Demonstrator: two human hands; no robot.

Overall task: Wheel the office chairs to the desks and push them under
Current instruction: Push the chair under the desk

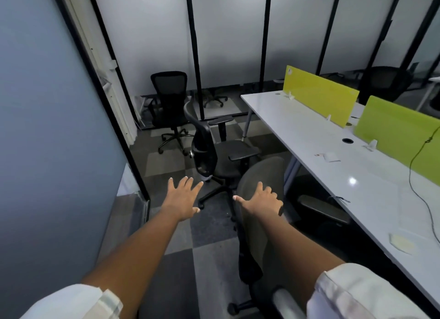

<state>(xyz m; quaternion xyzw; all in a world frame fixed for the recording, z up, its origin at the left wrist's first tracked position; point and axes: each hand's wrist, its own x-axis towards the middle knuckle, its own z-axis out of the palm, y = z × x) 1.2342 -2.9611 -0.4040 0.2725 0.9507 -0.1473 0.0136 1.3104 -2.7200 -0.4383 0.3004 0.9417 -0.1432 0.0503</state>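
No readable text, brand, number or sign anywhere in view. Small white card point(331, 157) with a reddish edge on the long white desk top point(309, 137): too small and blurred to read. Faint dark marks on the desk beside the foot of the nearer lime-green divider panel point(400, 137): illegible. Pale round spot near the top corner of the farther lime-green divider panel point(319, 94): no legible lettering. Pale hexagonal paper point(234, 243) near the desk's front edge: blank as far as can be told.
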